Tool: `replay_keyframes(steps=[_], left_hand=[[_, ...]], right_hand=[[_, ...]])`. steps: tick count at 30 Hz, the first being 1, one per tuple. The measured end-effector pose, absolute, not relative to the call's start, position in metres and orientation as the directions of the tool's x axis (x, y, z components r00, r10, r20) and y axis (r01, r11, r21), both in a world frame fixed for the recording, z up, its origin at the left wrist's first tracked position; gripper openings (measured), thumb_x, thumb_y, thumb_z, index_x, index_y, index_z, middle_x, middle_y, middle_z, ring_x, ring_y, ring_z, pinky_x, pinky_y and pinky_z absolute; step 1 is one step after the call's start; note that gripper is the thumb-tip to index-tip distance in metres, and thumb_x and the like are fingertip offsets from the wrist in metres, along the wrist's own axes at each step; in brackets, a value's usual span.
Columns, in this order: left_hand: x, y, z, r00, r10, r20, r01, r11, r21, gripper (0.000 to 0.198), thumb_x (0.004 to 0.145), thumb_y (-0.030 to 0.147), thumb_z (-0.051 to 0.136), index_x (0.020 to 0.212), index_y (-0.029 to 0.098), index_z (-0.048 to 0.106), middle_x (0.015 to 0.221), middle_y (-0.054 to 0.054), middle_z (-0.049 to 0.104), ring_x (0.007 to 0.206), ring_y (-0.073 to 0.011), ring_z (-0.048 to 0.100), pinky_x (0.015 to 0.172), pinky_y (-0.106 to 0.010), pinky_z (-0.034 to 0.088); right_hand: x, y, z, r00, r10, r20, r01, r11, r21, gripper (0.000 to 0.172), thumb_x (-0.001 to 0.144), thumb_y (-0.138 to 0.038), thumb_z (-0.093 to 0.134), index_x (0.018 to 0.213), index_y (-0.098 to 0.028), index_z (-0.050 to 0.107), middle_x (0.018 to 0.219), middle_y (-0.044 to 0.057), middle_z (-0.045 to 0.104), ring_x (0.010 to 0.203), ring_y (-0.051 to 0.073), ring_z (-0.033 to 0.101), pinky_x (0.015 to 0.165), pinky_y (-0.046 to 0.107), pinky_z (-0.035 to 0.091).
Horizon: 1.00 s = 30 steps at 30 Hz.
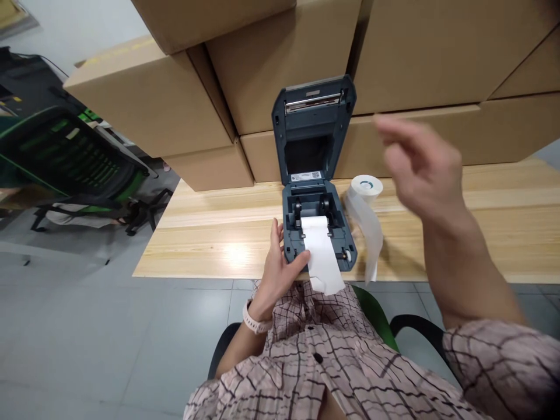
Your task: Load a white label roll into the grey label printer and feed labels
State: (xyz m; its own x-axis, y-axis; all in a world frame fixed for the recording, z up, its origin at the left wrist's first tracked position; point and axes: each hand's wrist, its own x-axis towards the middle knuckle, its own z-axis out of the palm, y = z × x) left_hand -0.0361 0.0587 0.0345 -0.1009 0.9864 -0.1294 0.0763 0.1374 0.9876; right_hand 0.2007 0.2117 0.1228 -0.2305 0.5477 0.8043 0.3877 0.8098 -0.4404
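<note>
A dark grey label printer sits on the wooden table with its lid raised. Inside it is a small white roll, and a strip of label paper runs from there over the front edge and hangs down. My left hand grips the printer's left side, its thumb on the front rim beside the strip. Lifted to the right above the table, my right hand is empty and blurred, its fingers partly bent and apart from everything. A second label roll stands right of the printer, its loose tail trailing over the table edge.
Large cardboard boxes are stacked along the back of the wooden table, close behind the lid. To the left is a green and black office chair on the grey floor. The table's front edge lies close to my lap.
</note>
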Motion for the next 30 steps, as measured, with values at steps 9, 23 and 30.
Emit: replay_keyframes(steps=[9,23,30], left_hand=[[-0.043,0.034,0.028,-0.108,0.986,-0.128,-0.007,0.128,0.992,0.1,0.096,0.057,0.069,0.172,0.039,0.006,0.182,-0.011,0.018,0.163,-0.035,0.034,0.129,-0.054,0.039],[-0.029,0.076,0.039,-0.265,0.95,0.163,0.223,-0.104,0.969,0.083,0.097,0.06,0.065,0.167,0.035,0.029,0.18,-0.007,0.026,0.167,-0.0326,0.023,0.136,-0.052,0.023],[-0.021,0.079,0.03,-0.213,0.971,0.106,0.111,-0.084,0.99,0.092,0.097,0.054,0.068,0.17,0.035,0.015,0.18,-0.008,0.022,0.167,-0.0315,0.025,0.133,-0.048,0.033]], right_hand=[[0.153,0.335,0.163,-0.354,0.79,0.499,0.213,0.588,-0.78,0.109,0.093,-0.087,-0.01,0.151,-0.02,0.055,0.148,0.004,0.069,0.135,0.019,0.066,0.11,0.037,0.056],[0.171,0.107,0.029,-0.418,0.592,0.689,0.466,0.791,-0.397,0.042,0.109,-0.02,0.045,0.144,-0.02,0.068,0.151,0.01,0.066,0.147,0.026,0.059,0.126,0.054,0.046],[0.167,0.106,0.025,-0.378,0.599,0.706,0.47,0.781,-0.412,0.044,0.11,-0.021,0.042,0.149,-0.023,0.063,0.15,0.008,0.067,0.147,0.026,0.059,0.126,0.055,0.045]])
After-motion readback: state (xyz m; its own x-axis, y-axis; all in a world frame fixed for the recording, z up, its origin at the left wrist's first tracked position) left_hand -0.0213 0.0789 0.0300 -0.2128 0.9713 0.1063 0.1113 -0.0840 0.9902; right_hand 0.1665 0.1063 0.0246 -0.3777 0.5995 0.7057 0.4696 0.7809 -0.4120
